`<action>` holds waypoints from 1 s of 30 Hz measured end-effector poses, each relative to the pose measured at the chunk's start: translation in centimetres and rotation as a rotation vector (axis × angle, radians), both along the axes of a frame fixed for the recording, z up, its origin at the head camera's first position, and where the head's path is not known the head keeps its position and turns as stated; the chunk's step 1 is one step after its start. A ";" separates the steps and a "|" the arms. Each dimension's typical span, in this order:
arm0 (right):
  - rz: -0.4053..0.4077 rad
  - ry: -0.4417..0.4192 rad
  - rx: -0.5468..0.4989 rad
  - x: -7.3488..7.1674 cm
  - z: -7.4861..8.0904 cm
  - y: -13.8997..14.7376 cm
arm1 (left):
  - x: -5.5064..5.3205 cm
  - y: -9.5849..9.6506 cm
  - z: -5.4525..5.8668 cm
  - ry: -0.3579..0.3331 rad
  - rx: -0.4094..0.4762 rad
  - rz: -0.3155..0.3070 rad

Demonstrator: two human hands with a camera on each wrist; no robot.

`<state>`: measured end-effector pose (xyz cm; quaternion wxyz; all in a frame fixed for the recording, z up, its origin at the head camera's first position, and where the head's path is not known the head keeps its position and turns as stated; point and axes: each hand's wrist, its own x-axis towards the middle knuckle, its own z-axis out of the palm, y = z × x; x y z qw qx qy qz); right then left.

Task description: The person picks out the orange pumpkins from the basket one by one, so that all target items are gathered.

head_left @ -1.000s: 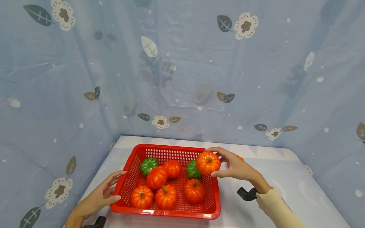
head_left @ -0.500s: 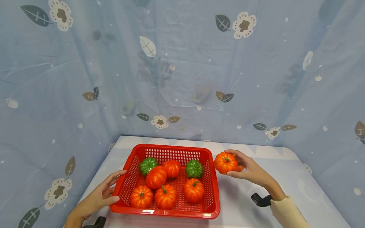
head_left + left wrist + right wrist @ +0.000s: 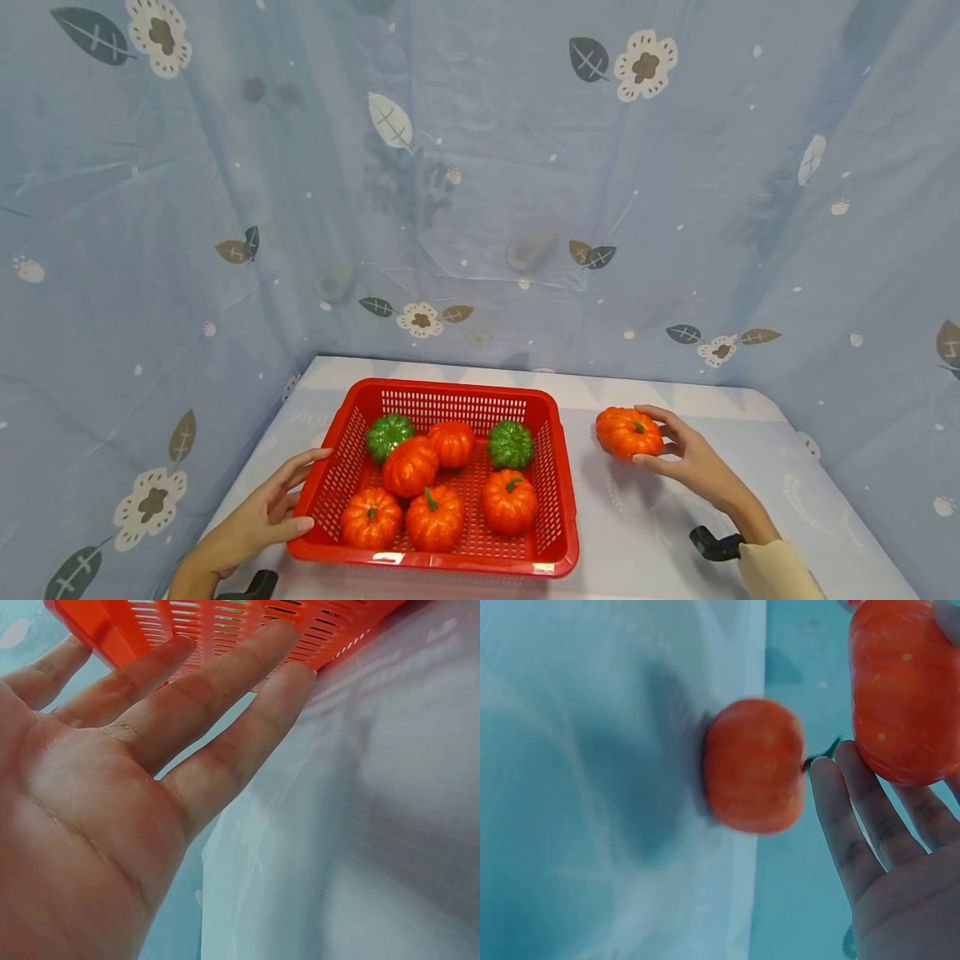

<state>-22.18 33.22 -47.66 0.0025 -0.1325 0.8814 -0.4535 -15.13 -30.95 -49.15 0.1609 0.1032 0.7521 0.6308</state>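
Note:
My right hand [image 3: 697, 457] holds an orange mini pumpkin [image 3: 642, 437] between thumb and fingers, over the table right of the red basket. Behind it, partly hidden in the head view, a second orange pumpkin [image 3: 754, 766] sits on the table. The right wrist view shows it with its green stem close to my fingertips. My left hand [image 3: 258, 517] touches the left side of the red plastic basket [image 3: 433, 562], its fingers [image 3: 217, 761] nearly straight against the slotted wall. Inside are several orange pumpkins [image 3: 436, 518] and two green ones, at back left [image 3: 390, 437] and back right [image 3: 511, 444].
A white patterned table [image 3: 675, 550] carries the basket. Blue curtain fabric [image 3: 480, 208] with leaves and flowers hangs behind the table and along both sides. Each wrist wears a black camera mount, such as the right one [image 3: 714, 545].
My right hand has carried the orange pumpkin from over the basket's right rim rightward, to just in front of the pumpkin on the table. The left hand and basket have stayed put.

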 end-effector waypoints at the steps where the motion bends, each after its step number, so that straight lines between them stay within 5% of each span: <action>1: -0.009 0.001 -0.001 0.0 -0.1 0.3 | 0.1 0.0 0.0 0.001 -0.002 0.001; 15: -0.124 -0.039 -0.035 0.8 -1.3 4.0 | -0.1 0.0 -0.3 -0.002 0.005 -0.016; 30: -0.202 -0.060 -0.001 -0.6 -3.7 6.1 | -0.1 -0.2 -0.5 0.005 -0.006 -0.009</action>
